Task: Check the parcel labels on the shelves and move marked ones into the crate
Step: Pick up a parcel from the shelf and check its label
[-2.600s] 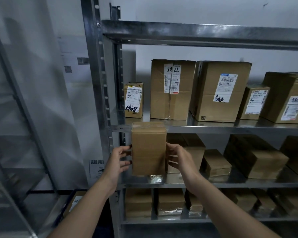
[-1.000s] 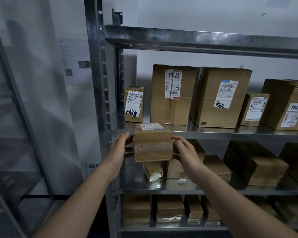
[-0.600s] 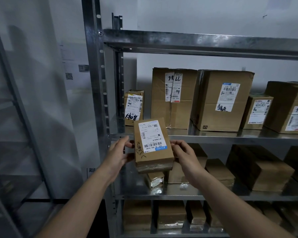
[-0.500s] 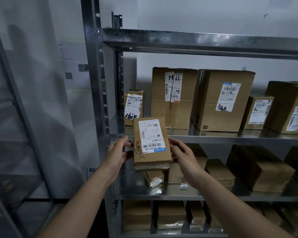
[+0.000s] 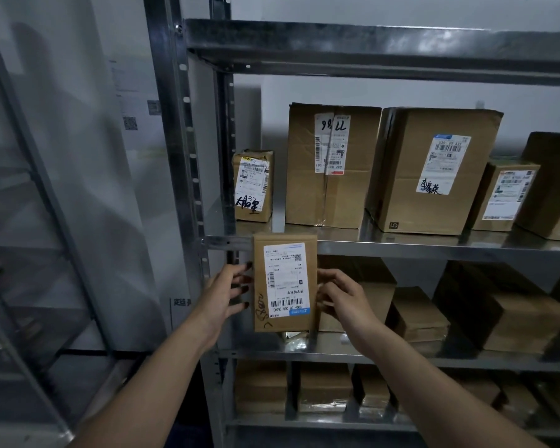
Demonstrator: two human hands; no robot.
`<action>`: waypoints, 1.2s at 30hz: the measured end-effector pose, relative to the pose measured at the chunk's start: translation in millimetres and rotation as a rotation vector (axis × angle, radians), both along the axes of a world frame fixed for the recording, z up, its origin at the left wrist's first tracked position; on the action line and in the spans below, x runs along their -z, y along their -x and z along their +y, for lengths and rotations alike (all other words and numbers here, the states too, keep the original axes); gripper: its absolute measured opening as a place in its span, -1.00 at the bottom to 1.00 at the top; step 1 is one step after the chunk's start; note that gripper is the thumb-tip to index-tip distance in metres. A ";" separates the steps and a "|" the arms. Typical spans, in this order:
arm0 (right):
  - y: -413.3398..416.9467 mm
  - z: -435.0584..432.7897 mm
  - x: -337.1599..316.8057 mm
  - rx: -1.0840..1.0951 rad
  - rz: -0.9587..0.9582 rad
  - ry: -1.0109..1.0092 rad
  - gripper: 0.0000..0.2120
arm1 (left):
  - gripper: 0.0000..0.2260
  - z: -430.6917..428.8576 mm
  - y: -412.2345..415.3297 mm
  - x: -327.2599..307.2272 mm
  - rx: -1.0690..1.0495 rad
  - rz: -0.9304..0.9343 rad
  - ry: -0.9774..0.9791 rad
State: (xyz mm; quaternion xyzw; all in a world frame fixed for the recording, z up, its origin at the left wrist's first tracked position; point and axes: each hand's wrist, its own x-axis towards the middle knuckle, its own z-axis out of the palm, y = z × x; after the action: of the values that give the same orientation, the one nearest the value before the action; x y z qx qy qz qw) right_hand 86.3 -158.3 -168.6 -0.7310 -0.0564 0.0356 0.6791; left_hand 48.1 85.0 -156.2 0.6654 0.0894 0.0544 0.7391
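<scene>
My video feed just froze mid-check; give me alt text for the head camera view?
The left hand and right hand hold a small cardboard parcel upright before the metal shelving, its white label, with handwritten marks beside it, facing the camera. Labelled boxes stand on the shelf above; plain brown parcels lie on the shelves below.

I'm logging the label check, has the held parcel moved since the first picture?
Yes. The parcel has been flipped: its plain side faced the camera, now its label does. Its top stays level with the middle shelf edge.
</scene>
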 end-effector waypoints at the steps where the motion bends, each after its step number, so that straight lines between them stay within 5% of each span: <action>1: -1.0 -0.4 3.9 -0.008 0.014 -0.002 -0.71 | -0.65 -0.1 1.3 3.0 -0.008 0.012 -0.015; 11: -24.1 -2.6 45.2 -0.088 0.181 0.037 -0.76 | -0.63 -10.8 1.2 41.0 -0.049 0.129 -0.041; 15: -40.8 9.4 61.3 -0.126 0.250 0.050 -0.74 | -0.79 -10.8 -12.5 59.8 -0.128 0.204 0.079; 21: -87.6 45.2 113.8 -0.110 0.405 0.042 -0.72 | -0.71 0.5 -59.6 99.2 -0.207 0.322 0.267; 36: -181.3 137.5 211.7 0.112 0.642 -0.160 -0.43 | -0.81 46.0 -180.7 221.3 -0.114 0.476 0.201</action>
State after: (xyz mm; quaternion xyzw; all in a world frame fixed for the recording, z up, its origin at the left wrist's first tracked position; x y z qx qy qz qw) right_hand 267.6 -20.9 -380.3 -0.6288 0.1979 0.2222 0.7184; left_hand 228.8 131.0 -377.5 0.5764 0.3031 -0.0710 0.7555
